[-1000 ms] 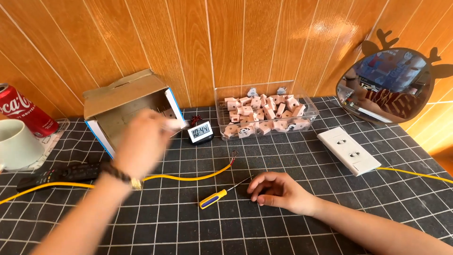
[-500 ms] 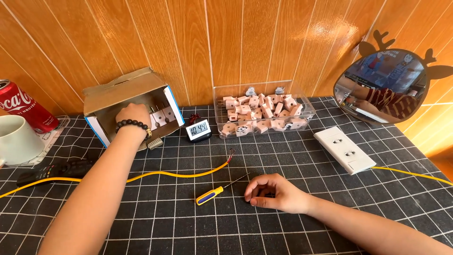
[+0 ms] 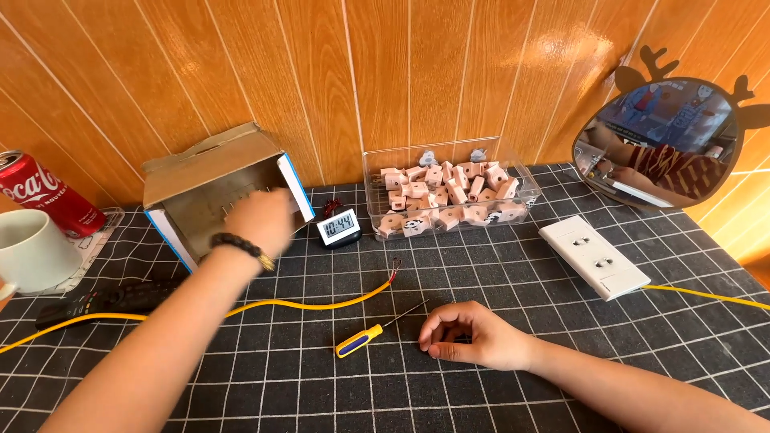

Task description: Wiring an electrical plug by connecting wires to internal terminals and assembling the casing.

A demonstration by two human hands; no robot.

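My left hand (image 3: 258,221), with a dark bead bracelet on the wrist, reaches into the mouth of a cardboard box (image 3: 210,164) that lies on its side at the back left. Its fingertips are hidden inside the box. My right hand (image 3: 473,337) rests on the black grid mat (image 3: 513,401) with the fingers curled under and nothing visible in them. Just left of it lies a small screwdriver (image 3: 361,339) with a yellow and blue handle. A yellow wire (image 3: 321,305) with a bare red-tipped end runs across the mat between my arms.
A clear tub (image 3: 513,210) of pinkish blocks and a small digital clock (image 3: 338,227) stand at the back. A white socket plate (image 3: 593,256) lies right, a round mirror (image 3: 666,140) behind it. A red can (image 3: 44,192), white mug (image 3: 28,252) and black remote (image 3: 104,301) sit left.
My left hand has moved from above the mat back and into the box opening. My right hand has stayed by the screwdriver, curling its fingers a little more.
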